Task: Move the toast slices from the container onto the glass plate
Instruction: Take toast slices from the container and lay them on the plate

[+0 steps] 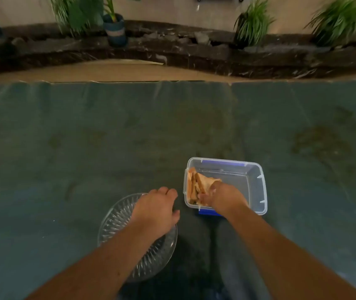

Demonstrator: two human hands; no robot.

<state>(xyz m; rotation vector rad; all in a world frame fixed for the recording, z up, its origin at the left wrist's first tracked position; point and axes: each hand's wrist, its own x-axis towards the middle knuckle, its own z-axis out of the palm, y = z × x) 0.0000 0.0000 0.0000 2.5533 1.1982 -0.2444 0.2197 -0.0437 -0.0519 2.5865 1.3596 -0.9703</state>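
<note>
A clear plastic container (pixel 257 180) with blue latches stood on the grey-green table (pixel 86 137), a little right of the middle and near the person. The toast slices (pixel 194 182) stood on edge inside it, packed against its left wall, while the right part of the container was bare. The right hand (pixel 220 194) reached into the container over its near wall, and its fingers were closed around the nearest slice, which leaned to the right, away from the others. The left hand (pixel 156 207) was over the far right part of the glass plate (pixel 116 221), palm down, with fingers loosely curled and nothing in them; I could not tell if it touched the rim. The plate, a clear one with a cut ray pattern, lay just left of the container and nearer to the person, and no toast was visible on its exposed part. Behind the table, a dark stone ledge (pixel 194 55) ran from left to right, with a blue striped pot (pixel 115 29) and several green plants (pixel 252 22) along it.
</note>
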